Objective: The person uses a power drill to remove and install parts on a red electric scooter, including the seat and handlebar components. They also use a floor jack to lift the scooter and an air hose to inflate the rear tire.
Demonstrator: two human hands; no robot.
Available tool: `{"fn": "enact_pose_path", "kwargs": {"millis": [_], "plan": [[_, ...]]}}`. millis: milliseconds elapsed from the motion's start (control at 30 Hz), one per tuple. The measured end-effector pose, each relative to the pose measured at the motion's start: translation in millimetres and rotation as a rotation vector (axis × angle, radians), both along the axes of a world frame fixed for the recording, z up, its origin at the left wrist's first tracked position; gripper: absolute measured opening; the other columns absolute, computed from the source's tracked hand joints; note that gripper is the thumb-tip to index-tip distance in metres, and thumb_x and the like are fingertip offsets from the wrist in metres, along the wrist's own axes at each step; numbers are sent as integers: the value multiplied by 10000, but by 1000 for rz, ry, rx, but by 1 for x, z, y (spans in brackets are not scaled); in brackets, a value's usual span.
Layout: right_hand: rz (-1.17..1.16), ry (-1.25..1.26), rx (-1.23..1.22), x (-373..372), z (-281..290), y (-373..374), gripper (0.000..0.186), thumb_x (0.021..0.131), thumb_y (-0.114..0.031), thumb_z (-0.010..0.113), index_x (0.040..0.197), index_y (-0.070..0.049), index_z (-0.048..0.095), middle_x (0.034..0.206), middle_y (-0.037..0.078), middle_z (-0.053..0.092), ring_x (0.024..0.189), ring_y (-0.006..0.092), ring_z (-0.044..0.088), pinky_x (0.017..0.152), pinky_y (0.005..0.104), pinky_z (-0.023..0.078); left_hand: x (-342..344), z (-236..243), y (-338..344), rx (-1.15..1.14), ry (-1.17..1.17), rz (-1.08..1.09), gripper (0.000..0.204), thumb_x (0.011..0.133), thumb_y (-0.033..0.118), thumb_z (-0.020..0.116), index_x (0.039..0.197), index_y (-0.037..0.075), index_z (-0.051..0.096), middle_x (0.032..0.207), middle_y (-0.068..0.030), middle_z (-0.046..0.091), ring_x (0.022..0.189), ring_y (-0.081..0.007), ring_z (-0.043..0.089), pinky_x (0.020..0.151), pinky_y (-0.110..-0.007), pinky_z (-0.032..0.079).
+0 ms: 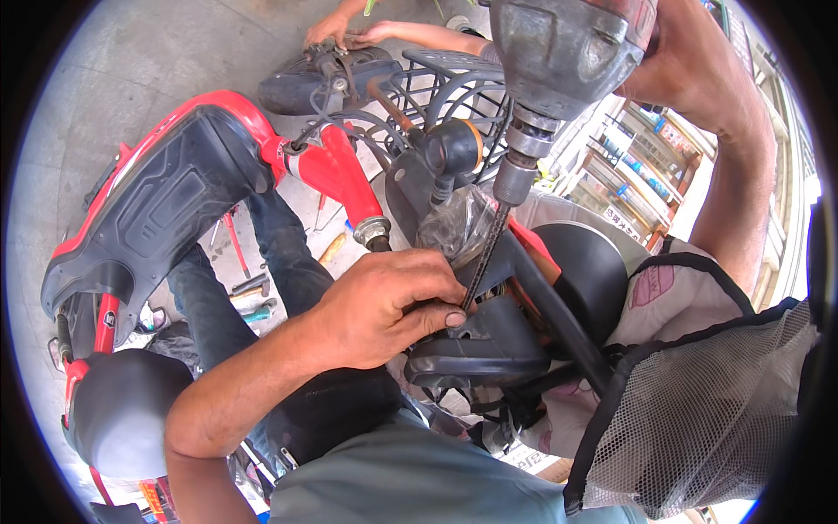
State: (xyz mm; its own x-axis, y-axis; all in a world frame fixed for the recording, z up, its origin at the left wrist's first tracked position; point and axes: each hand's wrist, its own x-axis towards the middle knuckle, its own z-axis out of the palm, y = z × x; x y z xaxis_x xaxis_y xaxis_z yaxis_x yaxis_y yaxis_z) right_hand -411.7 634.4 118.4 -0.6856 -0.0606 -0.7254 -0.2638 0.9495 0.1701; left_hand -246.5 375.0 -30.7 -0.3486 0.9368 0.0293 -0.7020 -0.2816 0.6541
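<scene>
A grey metal power drill (567, 48) is held upright by my right hand (672, 70) at the top right, its chuck (515, 175) pointing down with a long drill bit (489, 249). My left hand (393, 310) pinches the lower part of that bit, thumb and fingers closed near a dark plastic part (476, 354) of a scooter. The bit's tip is hidden by my fingers and that part. A crumpled clear plastic bag (449, 218) lies behind the bit, and a black tube (559, 314) runs diagonally beside it.
A red and black scooter frame (175, 192) fills the left. A co-worker's hands (353, 35) touch a dark wheeled vehicle (305, 83) with a wire basket at the back. Loose tools (253, 288) lie on the floor. A mesh bag (690, 419) is at lower right, shelving (650, 175) beyond.
</scene>
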Motion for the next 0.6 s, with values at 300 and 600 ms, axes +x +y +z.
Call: {"fn": "enact_pose_path", "kwargs": {"millis": [300, 600], "plan": [[-228, -68, -168, 9, -10, 35, 543, 592, -179, 849, 1078, -40, 650, 843, 82, 600, 778, 232, 598, 708, 391, 484, -1, -5, -2, -21, -37, -55, 123, 817, -7, 768, 904, -10, 682, 870, -97, 691, 790, -235, 685, 649, -347, 524], [-222, -64, -211, 9, -12, 24, 581, 594, -181, 856, 1111, -24, 640, 897, 99, 634, 820, 247, 633, 748, 401, 509, 1, -3, -3, -16, -36, -31, 141, 800, 1, 788, 897, -3, 686, 848, -89, 674, 763, -227, 662, 631, -341, 507]]}}
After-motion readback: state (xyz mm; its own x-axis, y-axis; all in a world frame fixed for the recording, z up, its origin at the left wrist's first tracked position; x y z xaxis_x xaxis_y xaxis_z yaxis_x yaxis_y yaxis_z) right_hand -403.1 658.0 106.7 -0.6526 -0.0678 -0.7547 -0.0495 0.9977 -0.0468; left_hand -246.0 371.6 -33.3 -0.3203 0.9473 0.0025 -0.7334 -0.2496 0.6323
